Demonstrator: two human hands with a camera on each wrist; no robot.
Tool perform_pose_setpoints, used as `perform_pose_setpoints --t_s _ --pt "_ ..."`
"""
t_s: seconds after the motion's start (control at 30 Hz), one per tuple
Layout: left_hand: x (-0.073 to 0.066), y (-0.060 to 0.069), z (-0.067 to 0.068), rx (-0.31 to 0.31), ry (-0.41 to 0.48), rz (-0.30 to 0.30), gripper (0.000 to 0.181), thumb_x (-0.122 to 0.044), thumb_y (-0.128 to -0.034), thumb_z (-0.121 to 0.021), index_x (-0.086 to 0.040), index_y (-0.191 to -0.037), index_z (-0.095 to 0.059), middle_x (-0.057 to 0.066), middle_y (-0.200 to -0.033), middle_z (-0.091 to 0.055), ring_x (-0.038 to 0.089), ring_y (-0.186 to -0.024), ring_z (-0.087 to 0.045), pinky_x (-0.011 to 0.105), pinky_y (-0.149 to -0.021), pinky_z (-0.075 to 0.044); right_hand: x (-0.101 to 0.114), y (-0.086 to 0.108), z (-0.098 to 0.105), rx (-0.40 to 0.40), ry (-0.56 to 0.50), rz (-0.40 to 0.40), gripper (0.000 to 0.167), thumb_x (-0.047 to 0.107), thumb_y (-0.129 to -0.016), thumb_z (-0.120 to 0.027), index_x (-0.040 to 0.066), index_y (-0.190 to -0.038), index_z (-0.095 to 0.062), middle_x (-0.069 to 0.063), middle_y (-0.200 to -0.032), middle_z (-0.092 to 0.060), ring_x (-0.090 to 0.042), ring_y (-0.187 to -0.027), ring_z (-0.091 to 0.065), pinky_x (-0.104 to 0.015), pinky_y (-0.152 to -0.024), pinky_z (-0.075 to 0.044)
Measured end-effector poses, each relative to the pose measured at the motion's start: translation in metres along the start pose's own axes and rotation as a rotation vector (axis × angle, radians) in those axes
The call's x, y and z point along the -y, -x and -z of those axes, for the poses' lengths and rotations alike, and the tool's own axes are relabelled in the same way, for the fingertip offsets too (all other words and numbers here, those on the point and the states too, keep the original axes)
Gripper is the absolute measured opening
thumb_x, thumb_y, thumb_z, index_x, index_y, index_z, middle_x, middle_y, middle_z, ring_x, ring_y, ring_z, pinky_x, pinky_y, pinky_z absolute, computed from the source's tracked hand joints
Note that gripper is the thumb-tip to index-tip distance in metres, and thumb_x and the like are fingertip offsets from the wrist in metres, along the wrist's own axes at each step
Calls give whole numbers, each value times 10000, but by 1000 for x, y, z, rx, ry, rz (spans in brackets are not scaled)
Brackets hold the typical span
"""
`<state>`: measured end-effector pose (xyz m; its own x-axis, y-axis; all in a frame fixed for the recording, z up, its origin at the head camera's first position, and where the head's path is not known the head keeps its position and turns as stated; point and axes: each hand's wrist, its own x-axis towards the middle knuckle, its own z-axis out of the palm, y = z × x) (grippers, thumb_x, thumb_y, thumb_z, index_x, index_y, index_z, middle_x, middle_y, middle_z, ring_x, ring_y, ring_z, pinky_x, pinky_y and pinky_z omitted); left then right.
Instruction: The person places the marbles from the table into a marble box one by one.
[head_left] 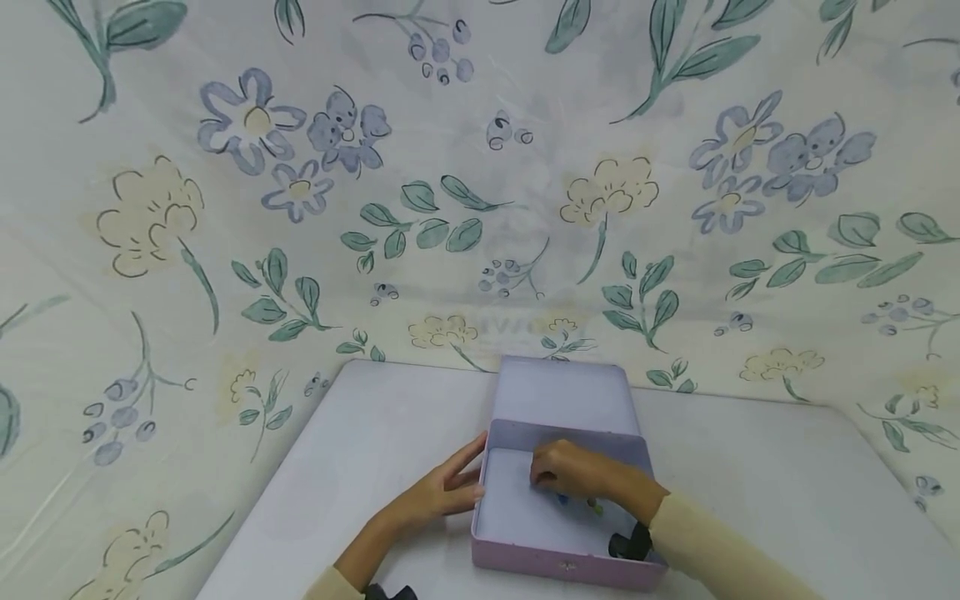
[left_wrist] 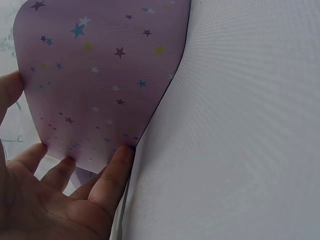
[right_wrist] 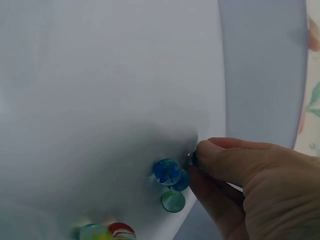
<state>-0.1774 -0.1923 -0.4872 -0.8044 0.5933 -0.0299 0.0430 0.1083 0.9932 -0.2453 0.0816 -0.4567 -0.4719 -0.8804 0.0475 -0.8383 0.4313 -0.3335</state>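
Note:
A pink box (head_left: 525, 557) with its lid (head_left: 564, 392) tilted back stands on the white table. My left hand (head_left: 438, 496) rests its spread fingertips against the box's left wall; the left wrist view shows them on the star-printed side (left_wrist: 100, 80). Inside the box, my right hand (head_left: 573, 471) pinches a dark glass marble (right_wrist: 195, 159) between thumb and fingers, largely hidden by them. Beside those fingertips, in the right wrist view, lie a blue marble (right_wrist: 166, 171), another blue one touching it and a green one (right_wrist: 173, 201).
A yellow-green marble (right_wrist: 96, 232) and a red-striped marble (right_wrist: 121, 231) lie farther off on the box floor. Behind the table (head_left: 750, 467) hangs a flower-printed cloth (head_left: 450, 275). The raised box walls surround my right hand.

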Motion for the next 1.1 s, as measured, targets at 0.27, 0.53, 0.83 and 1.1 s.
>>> perform_pose_setpoints --t_s 0.27,0.53,0.83,1.1 --pt "4 3 -4 -7 18 17 770 -219 -1031 -547 -251 -1624 -57 81 -1700 33 509 -1504 -146 554 -1114 -424 0 3 -8 21 6 7 83 73 -882 -744 109 -942 -790 44 -902 -715 43 -818 -608 -84 -726 -522" --pt "4 4 -7 -7 14 14 765 -232 -1031 -550 -254 -1623 -66 83 -1700 17 501 -1505 -162 550 -1116 -424 2 8 -6 17 -54 -6 114 70 -886 -738 97 -988 -782 27 -942 -735 14 -861 -650 -102 -759 -541" --pt "0 2 -4 -27 19 10 761 -195 -1025 -552 -282 -1621 -86 39 -1703 3 469 -1516 -165 529 -1125 -423 -1 14 38 -58 -134 -46 165 76 -914 -711 26 -1066 -752 -79 -987 -741 -49 -851 -660 -160 -767 -568" --pt "-1 3 -5 -33 5 16 772 -200 -1017 -569 -289 -1620 -96 1 -1704 -11 451 -1522 -168 535 -1122 -423 -5 58 74 -122 -173 -121 199 95 -926 -699 48 -1114 -741 -55 -1031 -744 -101 -938 -700 -221 -822 -593"
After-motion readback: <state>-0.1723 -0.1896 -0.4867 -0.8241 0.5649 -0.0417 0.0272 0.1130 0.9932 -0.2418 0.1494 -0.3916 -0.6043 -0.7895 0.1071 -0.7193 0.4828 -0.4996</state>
